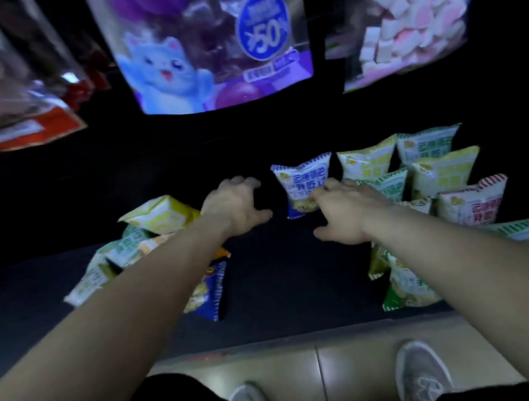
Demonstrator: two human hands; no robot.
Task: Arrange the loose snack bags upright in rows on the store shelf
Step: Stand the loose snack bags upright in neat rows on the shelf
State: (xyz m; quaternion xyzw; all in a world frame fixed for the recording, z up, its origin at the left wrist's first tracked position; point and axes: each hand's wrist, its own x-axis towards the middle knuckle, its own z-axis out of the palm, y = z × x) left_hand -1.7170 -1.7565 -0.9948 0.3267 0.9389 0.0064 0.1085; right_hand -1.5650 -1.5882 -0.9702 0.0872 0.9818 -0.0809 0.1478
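Right hand touching upright blue bag — left hand empty.

Heaped at left on the dark flat shelf board: a loose pile of crinkled foil snack bags, with a blue-striped foil bag lying at its front edge. Standing at right, in rows running front to back: pale striped foil bags. Upright at back centre, just left of those rows: a blue-edged white foil bag. Between pile and rows, above bare shelf: left hand, spread right hand touching that bag. Hanging above: a purple plastic cat-print pouch.
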